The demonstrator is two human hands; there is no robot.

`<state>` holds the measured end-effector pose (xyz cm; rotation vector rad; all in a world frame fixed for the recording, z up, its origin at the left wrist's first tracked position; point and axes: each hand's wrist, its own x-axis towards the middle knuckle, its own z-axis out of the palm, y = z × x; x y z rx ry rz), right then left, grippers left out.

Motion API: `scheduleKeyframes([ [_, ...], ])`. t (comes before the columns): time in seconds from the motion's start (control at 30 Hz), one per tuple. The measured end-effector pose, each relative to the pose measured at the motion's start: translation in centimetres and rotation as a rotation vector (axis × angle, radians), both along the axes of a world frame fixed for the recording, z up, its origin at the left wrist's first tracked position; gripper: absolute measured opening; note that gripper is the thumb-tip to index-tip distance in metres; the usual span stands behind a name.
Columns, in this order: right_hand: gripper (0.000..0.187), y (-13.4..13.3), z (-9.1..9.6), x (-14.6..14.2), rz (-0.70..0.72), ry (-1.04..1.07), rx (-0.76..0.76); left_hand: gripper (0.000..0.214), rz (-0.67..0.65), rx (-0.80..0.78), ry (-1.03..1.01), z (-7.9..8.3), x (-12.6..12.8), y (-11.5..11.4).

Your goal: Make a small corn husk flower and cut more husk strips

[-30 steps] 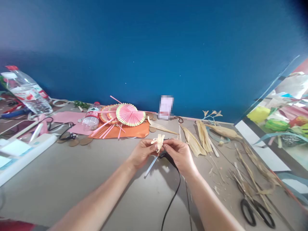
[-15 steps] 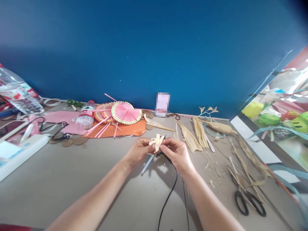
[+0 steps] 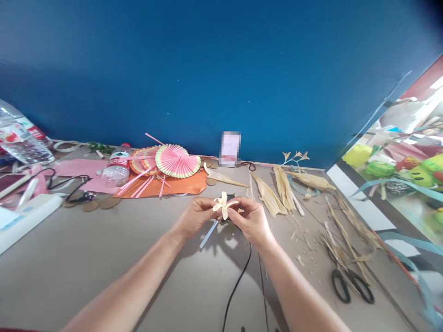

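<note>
Between my two hands is a small cream-coloured flower [image 3: 224,205], apparently of corn husk, its narrow petals spread out. My left hand [image 3: 198,215] pinches it from the left with thumb and fingers. From the other side, my right hand [image 3: 252,218] is closed with thumb and fingertips at a petal on the right. Beneath the hands a translucent glue stick [image 3: 208,235] slants down to the left. It seems to come from a dark tool mostly hidden by the hands, and a black cord [image 3: 238,281] runs from there toward me.
Dried corn husks [image 3: 268,193] and scraps lie to the right, with black-handled scissors [image 3: 352,281] nearer me. Pink paper fans [image 3: 178,161] rest on orange paper [image 3: 194,184], beside a plastic bottle [image 3: 117,167]. A white power strip [image 3: 34,221] is at left. A blue wall [image 3: 207,69] stands behind.
The flower has turned slightly in my fingers, and its petals show more spread apart. Both hands keep their hold in nearly the same place. The whole view has shifted a little.
</note>
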<state>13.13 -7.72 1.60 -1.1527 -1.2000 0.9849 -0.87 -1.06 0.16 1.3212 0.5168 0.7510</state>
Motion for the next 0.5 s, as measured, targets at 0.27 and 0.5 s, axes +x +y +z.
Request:
scheduleKeyframes([
  [0.27,0.012,0.0,-0.2,0.4,0.035,0.038,-0.028,0.023,0.015,0.282,0.074,0.9,-0.4,-0.2],
  [0.5,0.01,-0.2,0.0,0.6,0.043,0.006,-0.023,0.021,0.049,0.514,0.043,1.1,-0.6,-0.2],
])
